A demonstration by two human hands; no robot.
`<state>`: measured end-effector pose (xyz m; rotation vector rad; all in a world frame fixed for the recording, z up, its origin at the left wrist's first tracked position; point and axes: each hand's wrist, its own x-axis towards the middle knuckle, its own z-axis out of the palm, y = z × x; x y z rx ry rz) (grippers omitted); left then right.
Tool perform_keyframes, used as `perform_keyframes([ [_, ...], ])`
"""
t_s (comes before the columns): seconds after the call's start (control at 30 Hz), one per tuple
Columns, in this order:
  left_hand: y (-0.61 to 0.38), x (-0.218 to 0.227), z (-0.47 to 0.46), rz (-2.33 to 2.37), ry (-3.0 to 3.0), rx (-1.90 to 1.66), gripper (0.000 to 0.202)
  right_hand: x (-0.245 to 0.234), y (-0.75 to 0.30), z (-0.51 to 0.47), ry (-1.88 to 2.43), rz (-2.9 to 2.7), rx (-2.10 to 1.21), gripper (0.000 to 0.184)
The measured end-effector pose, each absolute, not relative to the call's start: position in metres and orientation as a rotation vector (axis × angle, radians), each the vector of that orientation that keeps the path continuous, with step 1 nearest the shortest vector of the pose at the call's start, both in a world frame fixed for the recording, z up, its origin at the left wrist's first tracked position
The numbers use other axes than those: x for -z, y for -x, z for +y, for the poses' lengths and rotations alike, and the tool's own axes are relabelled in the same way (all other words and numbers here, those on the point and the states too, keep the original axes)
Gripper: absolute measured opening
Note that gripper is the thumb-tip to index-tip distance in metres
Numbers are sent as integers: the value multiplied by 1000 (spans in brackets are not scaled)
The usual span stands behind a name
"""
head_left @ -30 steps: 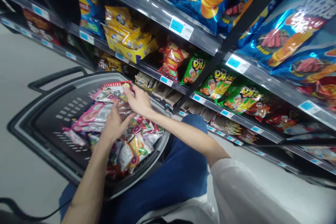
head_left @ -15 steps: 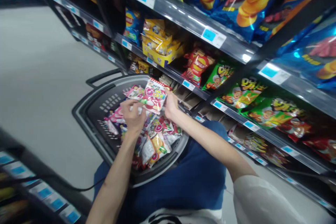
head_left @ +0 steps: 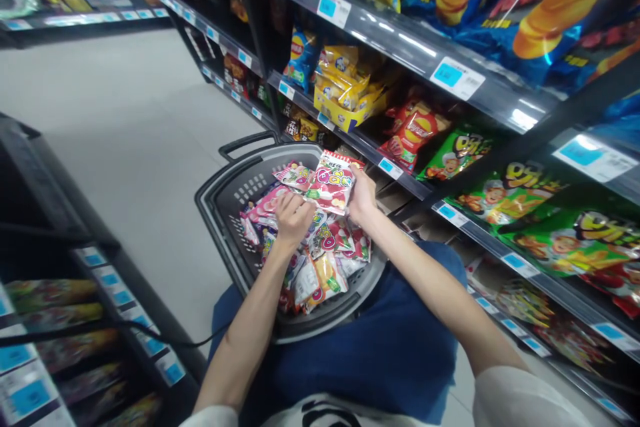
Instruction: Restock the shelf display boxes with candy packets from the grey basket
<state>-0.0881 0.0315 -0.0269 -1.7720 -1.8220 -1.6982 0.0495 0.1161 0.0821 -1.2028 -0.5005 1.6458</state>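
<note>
Gripping a red-and-white snack packet (head_left: 331, 185) by its right edge, right hand (head_left: 362, 198) above the grey basket (head_left: 235, 188), left hand (head_left: 291, 218) closed, apparently pinching the packet's lower left corner, basket on lap, heaped with packets, shelves (head_left: 400, 40) alongside.

The person wears a white short-sleeved top (head_left: 520, 400) with a dark print and blue trousers (head_left: 390, 353).

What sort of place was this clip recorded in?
Most likely a shop aisle, in a supermarket or convenience store: shelves packed with snack bags and edged with blue price tags, plus a grey shopping basket of sweets packets on the person's lap.
</note>
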Motion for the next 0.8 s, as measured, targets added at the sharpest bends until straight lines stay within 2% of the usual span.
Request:
perform_keyframes([
  [0.27,89,23,30,-1800,1895,1693,19,-88,-54,110,1180,-577,-1628,11],
  [0.53,70,8,23,-1710,1927,1871,16,-91,-60,111,1151,-736,-1535,10],
  [0.67,60,-4,19,-1735,1624,2297,20,-88,-59,116,1046,-941,-1494,20],
  [0.8,58,-7,26,-1793,948,3085,42,-88,-59,113,865,-1209,-1636,34],
])
